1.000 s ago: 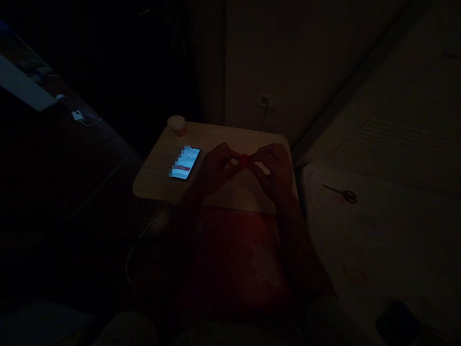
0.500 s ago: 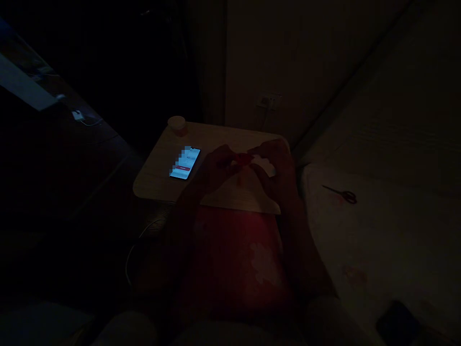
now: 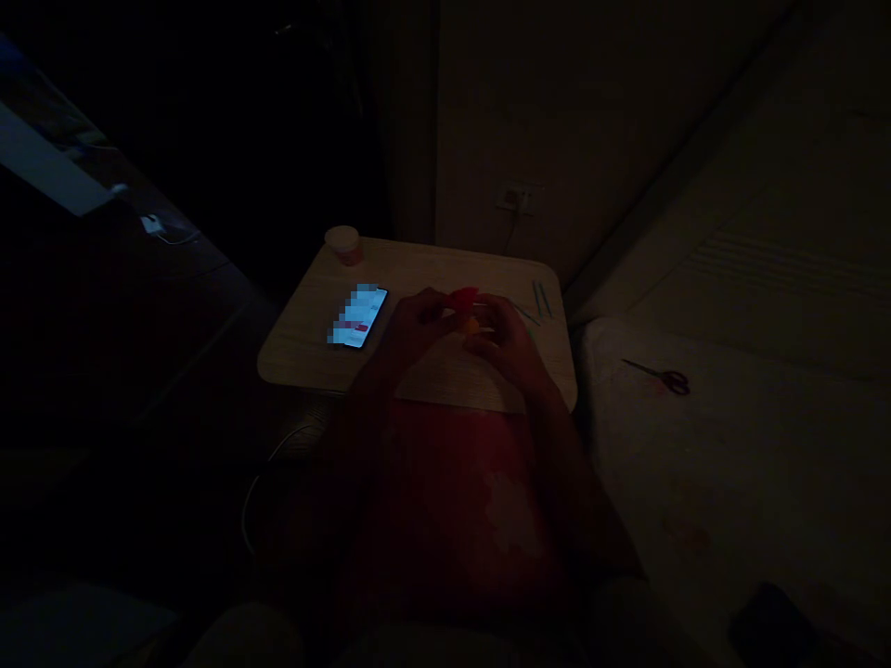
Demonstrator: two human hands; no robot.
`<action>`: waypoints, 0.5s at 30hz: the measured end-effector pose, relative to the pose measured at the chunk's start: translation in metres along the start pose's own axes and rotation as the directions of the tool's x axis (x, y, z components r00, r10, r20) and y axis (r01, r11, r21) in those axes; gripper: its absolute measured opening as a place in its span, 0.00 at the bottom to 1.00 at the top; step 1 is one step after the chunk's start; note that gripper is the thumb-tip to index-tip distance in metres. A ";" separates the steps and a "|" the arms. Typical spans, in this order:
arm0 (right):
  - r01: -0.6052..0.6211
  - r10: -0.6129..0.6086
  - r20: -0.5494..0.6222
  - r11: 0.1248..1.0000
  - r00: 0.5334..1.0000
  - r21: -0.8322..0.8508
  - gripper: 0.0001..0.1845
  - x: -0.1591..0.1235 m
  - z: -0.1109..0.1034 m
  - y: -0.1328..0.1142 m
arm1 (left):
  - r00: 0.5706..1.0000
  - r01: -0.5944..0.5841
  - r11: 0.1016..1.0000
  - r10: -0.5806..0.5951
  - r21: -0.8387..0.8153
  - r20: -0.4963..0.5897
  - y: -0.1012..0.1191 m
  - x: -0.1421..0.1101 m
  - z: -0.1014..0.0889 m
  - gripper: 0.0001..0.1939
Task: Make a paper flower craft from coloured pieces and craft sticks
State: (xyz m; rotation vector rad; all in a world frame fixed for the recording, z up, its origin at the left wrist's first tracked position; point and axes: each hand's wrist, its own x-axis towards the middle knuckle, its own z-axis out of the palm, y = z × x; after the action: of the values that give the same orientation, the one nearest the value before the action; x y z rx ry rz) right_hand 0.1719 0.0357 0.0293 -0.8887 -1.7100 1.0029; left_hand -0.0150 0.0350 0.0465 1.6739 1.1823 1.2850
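In the dim light, my left hand (image 3: pixel 424 320) grips a small red piece (image 3: pixel 463 299) between thumb and fingers, above the little wooden table (image 3: pixel 299 362). An orange-yellow part (image 3: pixel 471 325) shows just under the red; whether the two are joined I cannot tell. My right hand (image 3: pixel 507 343) curls about the right side of the same piece, its fingertips against it. The exact kind of the piece is too dark to make out. Several thin bluish sticks (image 3: pixel 541 300) lie on the table beyond my right hand.
A lit phone (image 3: pixel 360 317) lies left of my hands, with a pale cup (image 3: pixel 344 245) at the back left corner. Scissors (image 3: pixel 658 376) rest on the pale surface at right. A wall socket (image 3: pixel 521 198) and a white cable (image 3: pixel 247 501) are also visible.
My right hand has moved left and down, uncovering the thin sticks on the table. The red piece has turned and now stands higher, with the orange-yellow part below it.
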 end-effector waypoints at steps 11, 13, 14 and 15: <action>0.187 -0.178 0.060 0.958 0.982 -0.218 0.12 0.000 -0.018 0.017 | 0.999 0.033 0.989 -0.028 0.144 -0.036 -0.011 0.001 0.007 0.14; 0.148 -0.139 0.059 0.968 0.989 -0.204 0.14 0.000 -0.021 0.020 | 0.999 0.037 0.988 -0.034 0.152 -0.019 -0.020 0.005 0.013 0.14; 0.094 -0.083 0.061 0.972 0.995 -0.214 0.15 0.000 -0.021 0.023 | 0.999 0.043 0.985 -0.042 0.168 -0.013 -0.025 0.006 0.016 0.14; 0.025 -0.010 0.062 0.969 0.998 -0.245 0.15 0.000 -0.022 0.025 | 0.999 0.052 0.980 -0.051 0.192 -0.012 -0.030 0.007 0.019 0.14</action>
State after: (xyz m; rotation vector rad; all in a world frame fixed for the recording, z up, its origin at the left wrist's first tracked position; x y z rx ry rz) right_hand 0.1956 0.0507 0.0113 -1.0079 -1.9197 0.8244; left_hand -0.0029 0.0518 0.0161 1.7639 1.3827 1.1772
